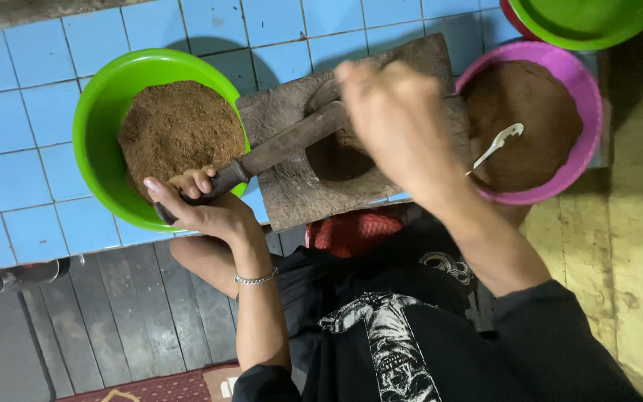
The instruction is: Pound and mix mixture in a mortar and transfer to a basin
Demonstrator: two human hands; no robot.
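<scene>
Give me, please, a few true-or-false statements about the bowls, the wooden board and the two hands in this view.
1. The left hand grips a long wooden handle. True.
2. The green bowl is empty. False: it holds brown powder.
3. A white spoon lies in the pink bowl. True.
4. The wooden board rests on a red cloth. False: it lies on blue tiles.
5. The right hand is over the green bowl. False: it is above the board.

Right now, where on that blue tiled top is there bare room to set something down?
Bare blue tiles lie left of the round green plastic bowl, and behind it. Crowded: the worn wooden board, both hands and the pink plastic bowl.
</scene>
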